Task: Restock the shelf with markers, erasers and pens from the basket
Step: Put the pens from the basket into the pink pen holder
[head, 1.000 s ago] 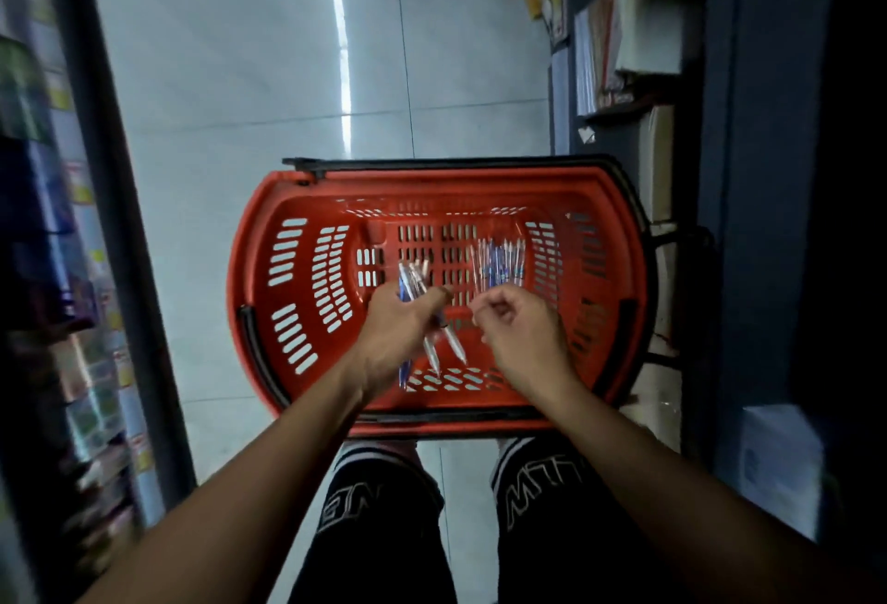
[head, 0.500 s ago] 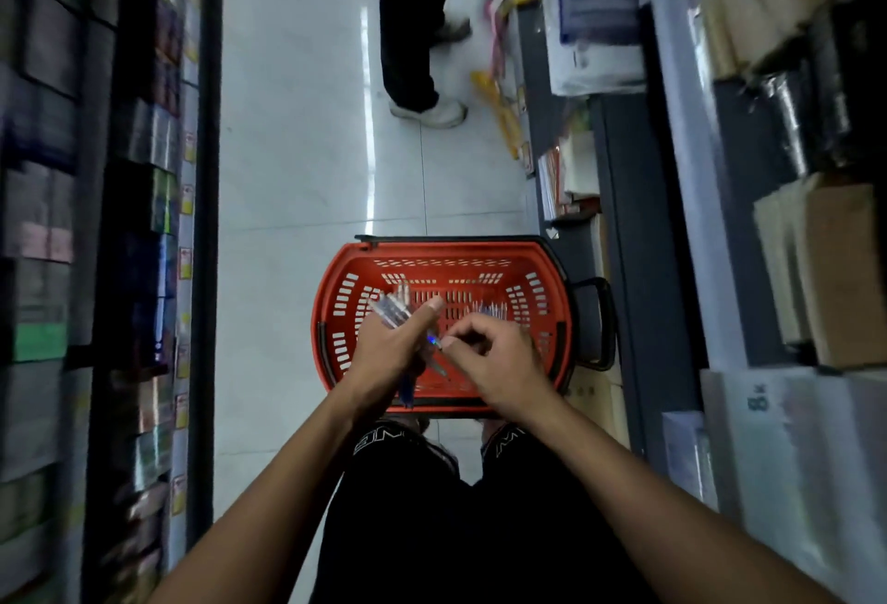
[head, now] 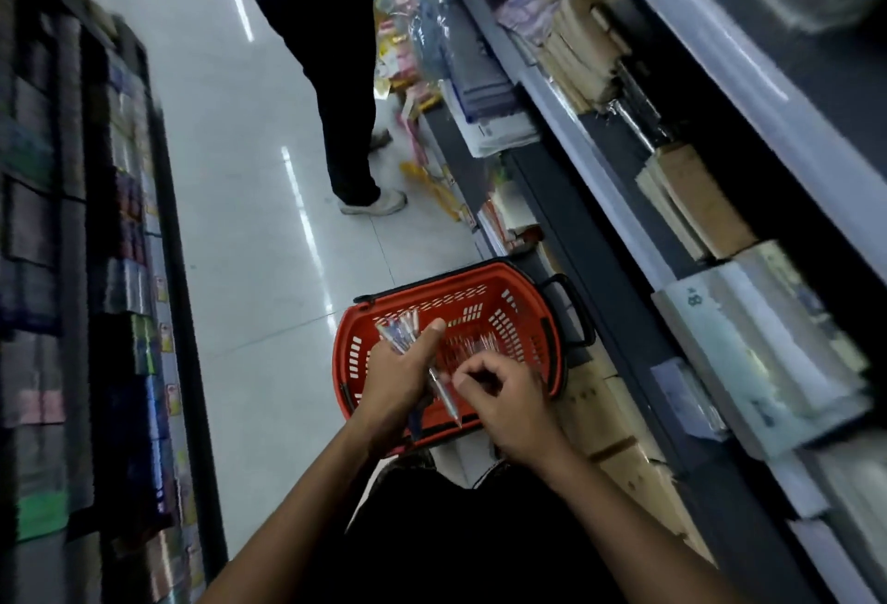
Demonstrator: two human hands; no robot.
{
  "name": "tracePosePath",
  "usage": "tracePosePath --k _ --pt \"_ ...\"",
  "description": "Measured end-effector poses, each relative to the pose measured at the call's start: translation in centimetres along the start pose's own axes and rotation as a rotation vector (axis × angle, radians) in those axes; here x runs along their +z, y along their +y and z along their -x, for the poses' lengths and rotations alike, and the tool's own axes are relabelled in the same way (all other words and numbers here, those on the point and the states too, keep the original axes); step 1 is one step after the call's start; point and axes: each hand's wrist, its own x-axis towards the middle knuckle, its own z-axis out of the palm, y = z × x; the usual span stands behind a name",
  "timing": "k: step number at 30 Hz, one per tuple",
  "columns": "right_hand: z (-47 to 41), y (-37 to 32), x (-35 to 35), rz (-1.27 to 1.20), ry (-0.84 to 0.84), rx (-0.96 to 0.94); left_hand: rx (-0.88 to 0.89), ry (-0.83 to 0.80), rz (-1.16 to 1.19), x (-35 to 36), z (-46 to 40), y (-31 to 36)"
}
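A red plastic basket stands on the floor in front of me. My left hand grips a bundle of clear blue pens above it, their tips sticking out past my thumb. One pen slants down out of the bundle toward my right hand, whose fingers are curled beside it; whether they pinch the pen is blurred. More pens lie loose in the basket bottom.
Shelves of paper packs and boxes run along the right, dark stocked shelving along the left. Another person's legs stand in the aisle beyond the basket. White tiled floor lies between.
My view has lifted and tilted, so the basket looks smaller and the shelves and another person have come into view. Both hands have risen from the basket with the pens.
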Motion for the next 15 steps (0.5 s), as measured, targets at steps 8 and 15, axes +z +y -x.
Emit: tracePosePath --k 8,15 --pt "8.2 -2.0 1.9 0.036 0.246 0.052 0.029 -0.264 -0.146 1.0 4.3 0.6" --pt "15.2 -1.6 0.0 0.235 0.475 0.198 0.217 -0.425 -0.592 6.5 7.2 -1.2"
